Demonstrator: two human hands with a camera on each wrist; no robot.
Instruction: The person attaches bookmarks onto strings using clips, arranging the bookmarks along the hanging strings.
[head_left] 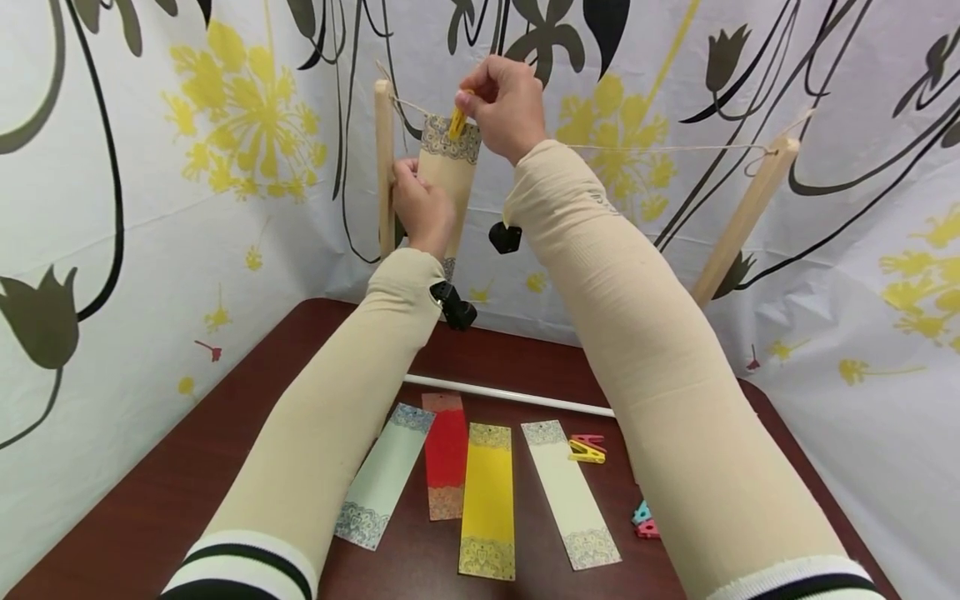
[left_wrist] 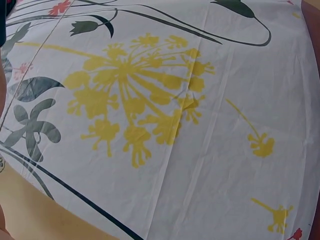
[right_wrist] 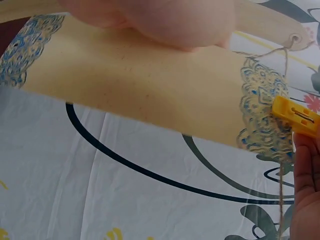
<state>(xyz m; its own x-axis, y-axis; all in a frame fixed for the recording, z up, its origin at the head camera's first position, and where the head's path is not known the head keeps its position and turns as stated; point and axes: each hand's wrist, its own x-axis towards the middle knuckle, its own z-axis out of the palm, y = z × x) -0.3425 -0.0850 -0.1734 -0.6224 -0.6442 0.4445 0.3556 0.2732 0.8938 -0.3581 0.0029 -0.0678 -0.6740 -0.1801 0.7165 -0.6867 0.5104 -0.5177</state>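
A tan paper strip [head_left: 450,177] with patterned lace-like ends hangs upright at the string [head_left: 667,148], near the left wooden post [head_left: 385,167]. My left hand [head_left: 426,204] grips the strip by its left edge. At the strip's top, my right hand [head_left: 513,104] pinches a yellow clothespin [head_left: 457,123] between thumb and fingers. The right wrist view shows the clothespin [right_wrist: 299,114] biting over the blue-patterned end of the strip [right_wrist: 150,97], where the string runs. In the left wrist view, only a tan piece of the strip [left_wrist: 55,215] shows at the lower left.
Pale blue [head_left: 390,479], red [head_left: 447,450], yellow [head_left: 487,500] and cream [head_left: 573,500] strips lie on the dark red table [head_left: 150,517]. Several clothespins [head_left: 587,452] lie at their right. A white rod [head_left: 517,395] crosses behind. A second wooden post [head_left: 746,221] holds the string's right end.
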